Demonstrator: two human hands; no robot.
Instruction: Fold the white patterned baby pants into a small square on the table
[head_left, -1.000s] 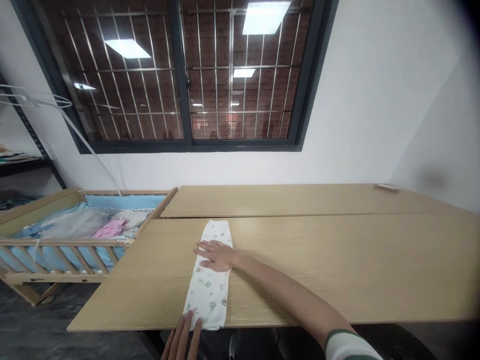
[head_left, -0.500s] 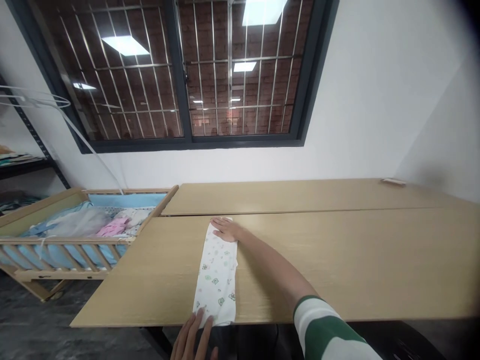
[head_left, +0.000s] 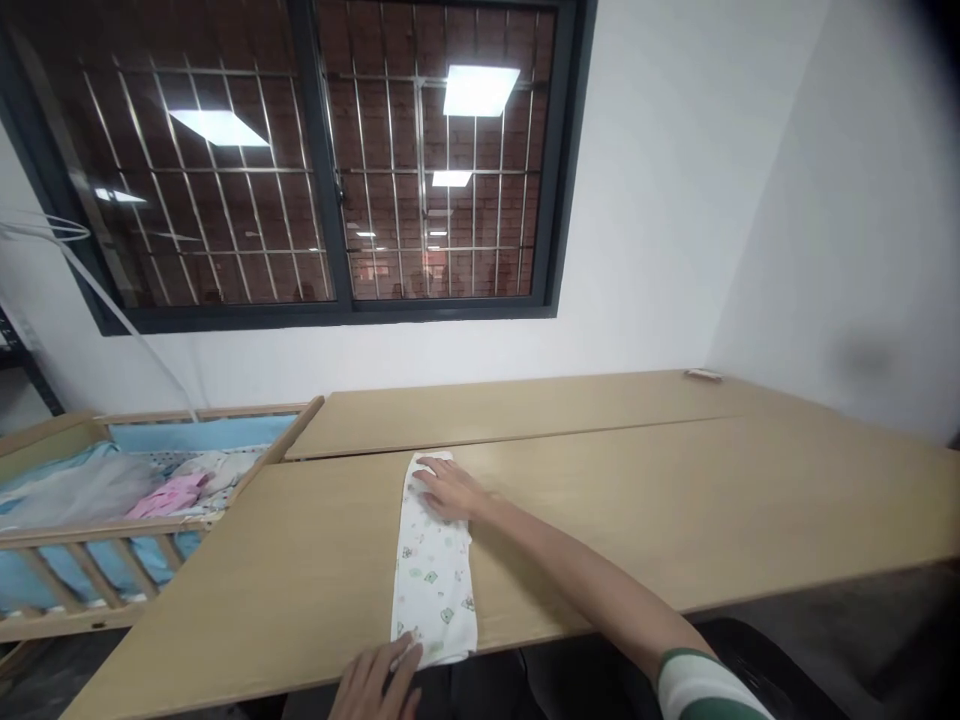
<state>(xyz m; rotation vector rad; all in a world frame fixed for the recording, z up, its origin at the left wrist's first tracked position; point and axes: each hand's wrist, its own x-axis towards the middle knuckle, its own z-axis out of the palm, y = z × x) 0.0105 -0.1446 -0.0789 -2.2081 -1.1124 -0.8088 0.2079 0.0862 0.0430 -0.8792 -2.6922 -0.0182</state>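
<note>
A folded white cloth (head_left: 433, 585) printed with small green and brown figures lies as a long strip on the wooden table, pointing away from me. Its near end reaches the table's front edge. My right hand (head_left: 448, 488) lies on the far part of the cloth, palm down, with fingers stretched out and a little apart. At the near left corner, my left hand (head_left: 376, 682) touches the cloth with its fingertips, the fingers extended; its lower part is cut off by the frame.
The wooden table (head_left: 600, 500) has a seam running across it towards the back. To the left stands a wooden crib (head_left: 82, 545) with blue lining and a pink cloth (head_left: 171, 494) inside. A small flat object (head_left: 703, 375) lies at the far right. A barred window (head_left: 442, 200) is behind.
The view has turned right and tilted up slightly. My right hand has drawn a little towards me along the cloth, uncovering more of its far end. My left hand's fingers are less spread.
</note>
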